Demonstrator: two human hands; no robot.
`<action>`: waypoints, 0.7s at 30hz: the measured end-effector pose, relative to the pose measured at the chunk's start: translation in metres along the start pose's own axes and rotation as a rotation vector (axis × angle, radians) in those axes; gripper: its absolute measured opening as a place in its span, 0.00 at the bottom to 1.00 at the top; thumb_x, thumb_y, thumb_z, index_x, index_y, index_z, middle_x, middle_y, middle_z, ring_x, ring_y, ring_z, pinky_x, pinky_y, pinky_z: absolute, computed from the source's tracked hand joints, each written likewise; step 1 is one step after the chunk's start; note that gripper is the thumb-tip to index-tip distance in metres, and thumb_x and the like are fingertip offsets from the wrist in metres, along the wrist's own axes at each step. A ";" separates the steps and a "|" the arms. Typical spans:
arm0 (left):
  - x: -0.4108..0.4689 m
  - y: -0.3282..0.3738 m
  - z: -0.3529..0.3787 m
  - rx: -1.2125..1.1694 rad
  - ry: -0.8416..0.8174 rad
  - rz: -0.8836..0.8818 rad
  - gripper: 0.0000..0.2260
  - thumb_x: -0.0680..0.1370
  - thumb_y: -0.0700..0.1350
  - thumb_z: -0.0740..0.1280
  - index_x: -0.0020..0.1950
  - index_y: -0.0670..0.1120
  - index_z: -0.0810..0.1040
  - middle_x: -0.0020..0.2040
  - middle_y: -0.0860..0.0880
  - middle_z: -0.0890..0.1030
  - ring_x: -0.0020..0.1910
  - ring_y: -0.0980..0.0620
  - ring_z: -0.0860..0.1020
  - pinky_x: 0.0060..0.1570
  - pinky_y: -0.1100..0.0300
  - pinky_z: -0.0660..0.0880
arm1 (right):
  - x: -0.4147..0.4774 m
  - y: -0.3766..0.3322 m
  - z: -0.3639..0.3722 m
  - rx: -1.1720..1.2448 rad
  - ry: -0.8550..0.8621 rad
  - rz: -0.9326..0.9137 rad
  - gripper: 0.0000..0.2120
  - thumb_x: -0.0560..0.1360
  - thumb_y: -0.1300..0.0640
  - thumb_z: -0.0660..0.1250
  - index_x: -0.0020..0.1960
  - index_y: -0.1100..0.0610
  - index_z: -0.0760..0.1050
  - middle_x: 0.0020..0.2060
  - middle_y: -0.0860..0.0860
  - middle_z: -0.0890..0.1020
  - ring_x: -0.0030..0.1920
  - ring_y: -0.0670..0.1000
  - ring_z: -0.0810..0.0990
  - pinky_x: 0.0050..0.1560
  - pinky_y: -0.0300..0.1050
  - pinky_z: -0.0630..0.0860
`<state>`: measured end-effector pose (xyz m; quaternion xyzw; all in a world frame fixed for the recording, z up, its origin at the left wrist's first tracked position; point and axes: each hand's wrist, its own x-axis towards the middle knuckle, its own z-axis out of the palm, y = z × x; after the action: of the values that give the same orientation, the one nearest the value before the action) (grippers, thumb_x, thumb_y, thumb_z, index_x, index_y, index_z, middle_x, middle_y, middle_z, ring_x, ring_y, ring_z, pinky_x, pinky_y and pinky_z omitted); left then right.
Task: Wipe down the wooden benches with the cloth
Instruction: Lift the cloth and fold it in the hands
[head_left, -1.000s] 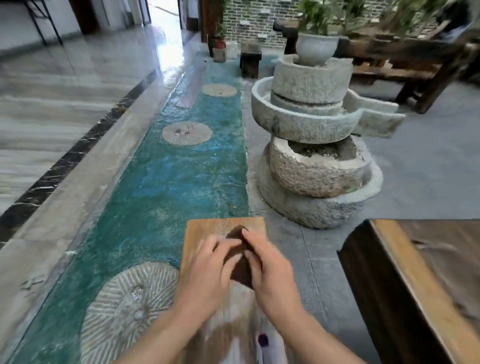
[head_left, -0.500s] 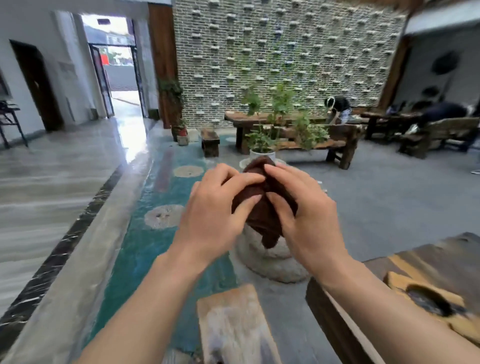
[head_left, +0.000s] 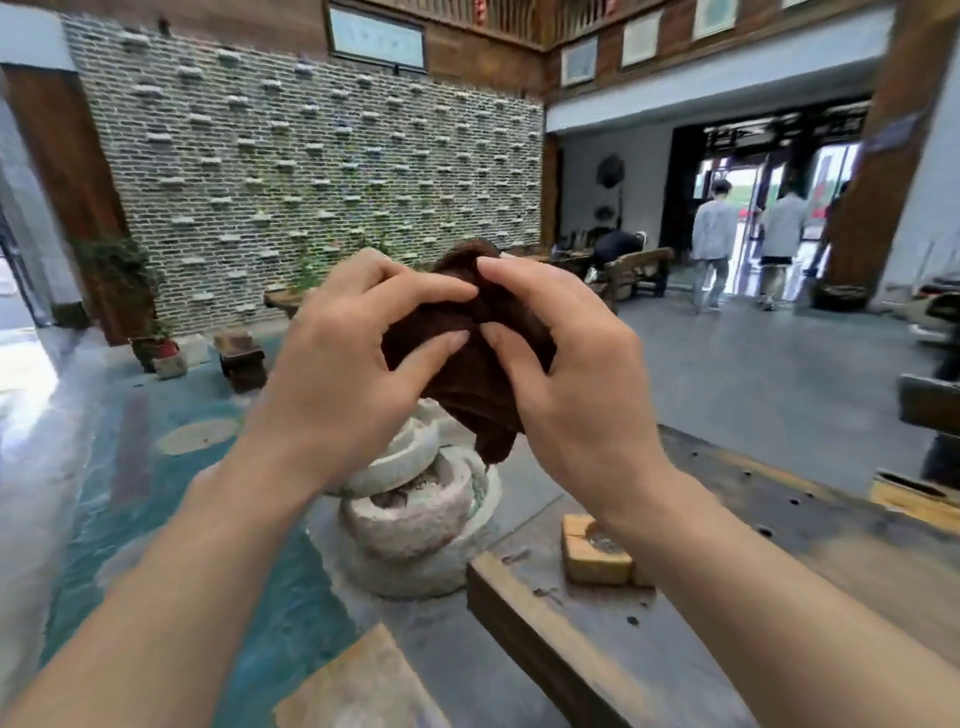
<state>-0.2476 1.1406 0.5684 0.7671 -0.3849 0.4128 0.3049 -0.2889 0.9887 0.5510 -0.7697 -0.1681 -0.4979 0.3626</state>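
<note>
A dark brown cloth (head_left: 467, 384) is bunched up in the air at chest height, gripped from both sides. My left hand (head_left: 348, 364) pinches its left part and my right hand (head_left: 566, 384) pinches its right part, fingertips almost touching. Below, the pale end of a wooden bench (head_left: 358, 686) shows at the bottom edge. A long dark wooden bench or table (head_left: 727, 587) with a yellowish edge lies to the lower right, under my right forearm. Another wooden bench (head_left: 636, 270) stands far back.
A stack of stone millstones (head_left: 415, 514) stands just ahead on the grey floor. A teal floor strip (head_left: 130, 519) with round stone inlays runs on the left. A small wooden block (head_left: 595, 551) sits on the dark bench. Two people (head_left: 743, 239) walk by the far right doorway.
Both hands lifted the cloth off the pale bench end and raised it in front of me. The view tilted up and swung to the right.
</note>
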 end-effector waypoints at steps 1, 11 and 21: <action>0.004 0.016 0.008 -0.029 -0.012 0.020 0.13 0.73 0.48 0.70 0.58 0.55 0.79 0.47 0.52 0.74 0.49 0.55 0.73 0.52 0.56 0.70 | -0.005 0.000 -0.019 -0.023 0.017 0.020 0.19 0.74 0.67 0.66 0.64 0.57 0.75 0.60 0.51 0.78 0.63 0.48 0.73 0.65 0.44 0.68; 0.004 0.192 0.091 -0.390 -0.217 0.177 0.15 0.73 0.38 0.72 0.58 0.51 0.80 0.50 0.51 0.73 0.54 0.54 0.71 0.56 0.63 0.67 | -0.079 -0.009 -0.221 -0.158 0.135 0.346 0.21 0.72 0.63 0.70 0.64 0.53 0.74 0.54 0.43 0.80 0.54 0.37 0.75 0.55 0.27 0.69; -0.116 0.388 0.188 -0.645 -0.461 0.088 0.17 0.72 0.43 0.69 0.59 0.57 0.77 0.51 0.50 0.74 0.57 0.51 0.69 0.61 0.42 0.64 | -0.244 0.001 -0.417 0.395 0.568 1.210 0.05 0.73 0.69 0.67 0.46 0.62 0.78 0.34 0.54 0.84 0.33 0.49 0.83 0.36 0.45 0.81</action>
<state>-0.5413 0.8312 0.4373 0.6873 -0.5857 0.1004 0.4177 -0.6661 0.7109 0.4347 -0.4875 0.3042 -0.3504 0.7396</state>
